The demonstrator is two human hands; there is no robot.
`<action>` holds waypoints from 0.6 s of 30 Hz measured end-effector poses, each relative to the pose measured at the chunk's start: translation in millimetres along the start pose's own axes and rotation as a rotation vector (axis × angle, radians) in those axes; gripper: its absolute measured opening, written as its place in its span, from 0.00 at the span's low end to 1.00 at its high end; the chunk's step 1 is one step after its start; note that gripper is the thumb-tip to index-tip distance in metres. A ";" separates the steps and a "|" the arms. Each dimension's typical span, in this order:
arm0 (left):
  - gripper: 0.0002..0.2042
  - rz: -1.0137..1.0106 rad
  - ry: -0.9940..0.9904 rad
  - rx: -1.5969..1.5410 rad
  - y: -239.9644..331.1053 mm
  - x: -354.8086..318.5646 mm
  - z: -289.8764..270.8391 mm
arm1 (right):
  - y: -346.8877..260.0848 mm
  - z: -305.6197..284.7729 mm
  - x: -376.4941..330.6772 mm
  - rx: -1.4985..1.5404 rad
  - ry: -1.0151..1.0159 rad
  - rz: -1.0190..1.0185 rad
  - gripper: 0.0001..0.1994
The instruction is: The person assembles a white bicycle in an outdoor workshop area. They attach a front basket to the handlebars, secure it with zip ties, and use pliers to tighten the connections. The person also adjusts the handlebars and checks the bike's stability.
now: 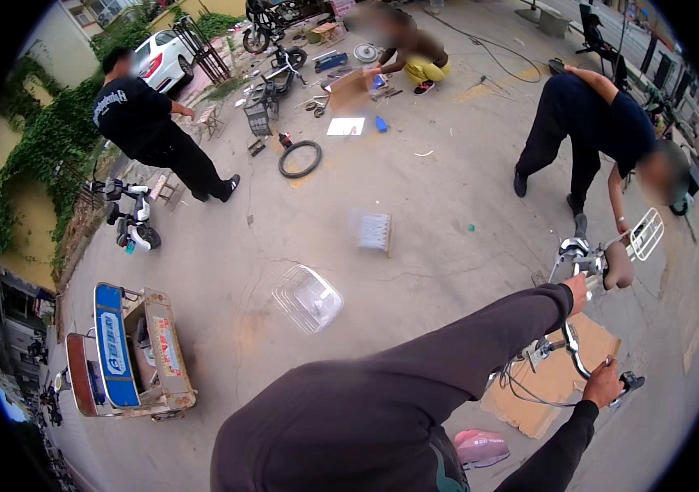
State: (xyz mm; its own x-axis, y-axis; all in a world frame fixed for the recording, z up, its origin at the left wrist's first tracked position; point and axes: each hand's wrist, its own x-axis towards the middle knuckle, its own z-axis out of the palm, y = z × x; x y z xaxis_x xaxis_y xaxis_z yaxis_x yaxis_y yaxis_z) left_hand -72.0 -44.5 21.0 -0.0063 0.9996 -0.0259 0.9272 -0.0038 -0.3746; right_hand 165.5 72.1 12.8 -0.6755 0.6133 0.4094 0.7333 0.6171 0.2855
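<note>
Gripping the handlebar [573,348] of a bicycle at the lower right of the frame, the person's right hand [604,383] is closed around the end near the grip, while the left hand [577,293], at the end of a long dark sleeve crossing the lower middle, rests on the upper part of the bar beside a brown saddle [619,265]; its fingers are curled, though whether they clasp the metal fully I cannot tell. The bicycle stands over a flattened sheet of cardboard [559,385] on the concrete ground, with a white wire basket [646,234] just above the saddle. Another person in dark clothes [591,123] bends over it from the upper right. A loose wire basket [308,298] lies at the frame's centre, a black tyre [299,159] above it. A small cargo tricycle [132,353] stands at lower left, a white scooter [130,217] at left. A pink shoe [481,448] shows at the bottom.
</note>
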 end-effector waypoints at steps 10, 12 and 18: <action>0.11 0.035 -0.110 -0.025 -1.0 19.5 1.4 | 11.9 7.8 -13.3 -0.030 -0.218 -0.120 0.13; 0.12 -0.017 -0.105 -0.089 3.4 25.1 9.6 | -1.4 -10.7 -11.7 -0.069 -0.258 -0.094 0.14; 0.13 -0.045 -0.121 -0.135 11.6 34.8 12.6 | 7.1 2.8 -11.9 -0.199 -0.224 -0.178 0.16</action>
State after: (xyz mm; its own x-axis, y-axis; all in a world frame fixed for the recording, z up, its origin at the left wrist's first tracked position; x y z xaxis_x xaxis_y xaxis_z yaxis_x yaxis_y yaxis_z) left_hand -66.2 -10.1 4.0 -0.0860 0.9882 -0.1265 0.9667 0.0521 -0.2506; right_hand 178.5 70.6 7.5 -0.7784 0.6110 0.1440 0.5881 0.6296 0.5077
